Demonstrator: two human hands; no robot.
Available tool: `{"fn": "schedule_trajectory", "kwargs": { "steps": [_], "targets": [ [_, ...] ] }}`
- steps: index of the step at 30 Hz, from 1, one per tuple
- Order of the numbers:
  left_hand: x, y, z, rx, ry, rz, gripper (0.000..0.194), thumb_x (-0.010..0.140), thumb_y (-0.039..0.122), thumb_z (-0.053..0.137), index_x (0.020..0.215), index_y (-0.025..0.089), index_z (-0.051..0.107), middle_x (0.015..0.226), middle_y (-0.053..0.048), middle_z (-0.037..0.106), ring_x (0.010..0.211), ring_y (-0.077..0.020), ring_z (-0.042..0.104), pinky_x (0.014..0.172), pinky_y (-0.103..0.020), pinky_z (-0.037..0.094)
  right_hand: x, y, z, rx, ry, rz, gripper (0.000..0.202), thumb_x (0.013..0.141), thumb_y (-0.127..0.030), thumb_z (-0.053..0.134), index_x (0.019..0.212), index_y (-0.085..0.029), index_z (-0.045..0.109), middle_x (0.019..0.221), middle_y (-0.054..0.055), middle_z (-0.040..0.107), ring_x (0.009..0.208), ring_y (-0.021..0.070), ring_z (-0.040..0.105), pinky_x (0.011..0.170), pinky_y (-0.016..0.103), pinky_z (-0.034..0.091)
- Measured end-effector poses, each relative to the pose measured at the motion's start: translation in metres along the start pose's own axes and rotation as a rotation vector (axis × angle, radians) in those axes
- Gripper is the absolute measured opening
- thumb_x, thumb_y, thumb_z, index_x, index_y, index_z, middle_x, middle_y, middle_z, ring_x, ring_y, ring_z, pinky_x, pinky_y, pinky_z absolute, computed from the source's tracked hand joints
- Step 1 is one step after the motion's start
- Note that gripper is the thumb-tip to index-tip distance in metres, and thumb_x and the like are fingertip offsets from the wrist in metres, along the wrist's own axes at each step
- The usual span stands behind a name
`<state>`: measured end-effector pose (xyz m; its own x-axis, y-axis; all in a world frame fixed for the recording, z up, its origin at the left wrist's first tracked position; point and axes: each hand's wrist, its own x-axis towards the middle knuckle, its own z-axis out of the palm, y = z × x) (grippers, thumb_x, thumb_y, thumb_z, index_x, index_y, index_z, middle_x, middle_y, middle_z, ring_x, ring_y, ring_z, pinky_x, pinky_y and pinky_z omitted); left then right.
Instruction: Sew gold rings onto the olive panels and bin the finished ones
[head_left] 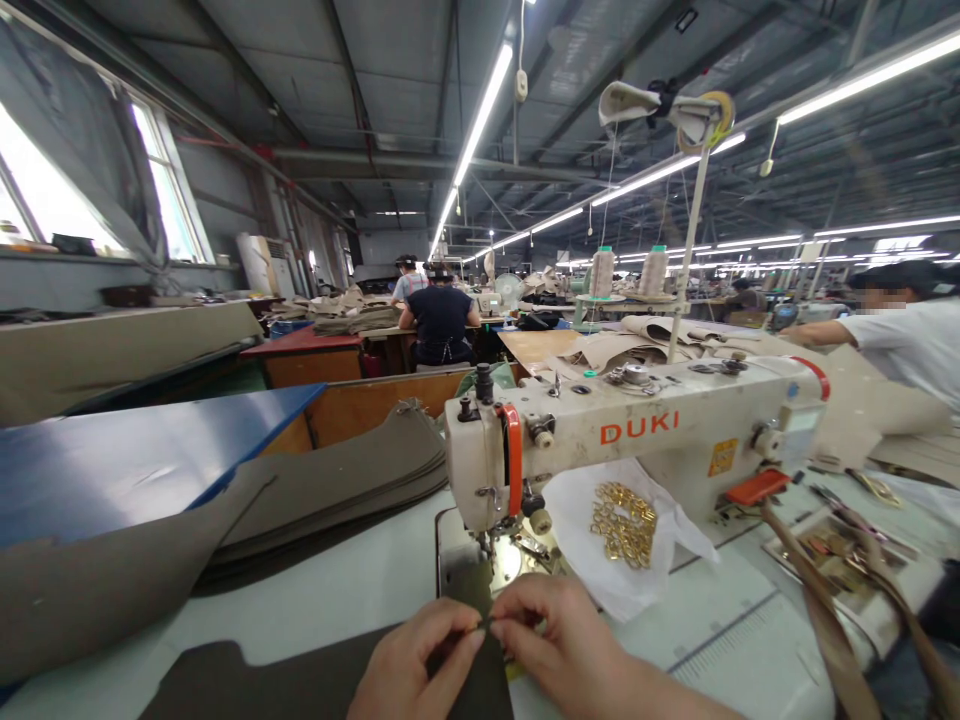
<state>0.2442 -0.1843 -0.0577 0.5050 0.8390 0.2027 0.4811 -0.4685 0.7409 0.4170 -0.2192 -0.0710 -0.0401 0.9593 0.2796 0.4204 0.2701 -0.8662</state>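
My left hand and my right hand meet just in front of the needle area of a white sewing machine. Thumb and forefinger of each are pinched together, their tips almost touching. Whatever lies between the tips is too small to make out. Under and beside my left hand lies a dark olive fabric piece, part of which runs up toward the presser foot. To the right of the needle, gold-coloured metal rings or buckles rest in a heap on a white plastic bag.
Stacked olive fabric panels lie to the left, near a blue-edged table. At right, a small tray holds metal parts, with brown straps hanging over it. A co-worker in a white top reaches over beige pieces; others sit farther back.
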Motion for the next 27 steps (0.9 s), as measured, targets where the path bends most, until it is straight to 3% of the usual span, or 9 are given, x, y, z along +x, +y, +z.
{"fn": "schedule_trajectory", "kwargs": {
  "steps": [4,7,14,20,27],
  "targets": [
    [0.003,-0.005,-0.004,0.149,0.017,0.133,0.016,0.084,0.035,0.054,0.083,0.026,0.068,0.089,-0.002,0.070,0.088,-0.0208,0.065,0.082,-0.028,0.051,-0.001,0.000,-0.001,0.067,-0.031,0.068,0.008,0.071,-0.013,0.059,0.065,-0.016,0.062,0.056,-0.004,0.050,0.053,0.0096,0.043,0.050,0.021,0.030],
    [0.005,-0.016,-0.007,0.287,0.127,0.215,0.025,0.087,0.033,0.048,0.103,0.025,0.065,0.106,-0.004,0.069,0.101,-0.0220,0.063,0.092,-0.036,0.051,0.000,0.003,-0.001,0.163,-0.049,0.152,0.007,0.069,-0.011,0.057,0.064,-0.015,0.061,0.055,-0.005,0.050,0.052,0.0086,0.042,0.049,0.020,0.030],
    [-0.008,-0.039,-0.002,0.559,0.229,0.436,0.027,0.088,0.025,0.045,0.113,0.024,0.056,0.105,-0.004,0.069,0.097,-0.0196,0.066,0.088,-0.033,0.056,0.013,0.001,0.001,0.067,-0.050,0.320,0.007,0.067,-0.011,0.060,0.068,-0.014,0.067,0.059,-0.003,0.058,0.055,0.0093,0.049,0.051,0.019,0.035],
    [-0.017,-0.034,-0.002,0.574,0.263,0.502,0.024,0.087,0.025,0.047,0.110,0.024,0.055,0.099,-0.004,0.070,0.090,-0.0203,0.068,0.080,-0.033,0.059,0.025,-0.013,-0.002,-0.074,-0.119,0.438,0.008,0.063,-0.014,0.063,0.065,-0.018,0.070,0.056,-0.002,0.062,0.056,0.0123,0.056,0.049,0.019,0.038],
    [-0.007,-0.018,-0.003,0.544,0.218,0.593,0.018,0.086,0.021,0.046,0.099,0.021,0.059,0.092,-0.005,0.069,0.085,-0.0208,0.066,0.077,-0.033,0.058,0.039,-0.018,-0.002,-0.175,-0.225,0.549,0.008,0.061,-0.016,0.060,0.056,-0.019,0.065,0.056,-0.001,0.065,0.052,0.0136,0.059,0.044,0.019,0.041]
  ]
}}
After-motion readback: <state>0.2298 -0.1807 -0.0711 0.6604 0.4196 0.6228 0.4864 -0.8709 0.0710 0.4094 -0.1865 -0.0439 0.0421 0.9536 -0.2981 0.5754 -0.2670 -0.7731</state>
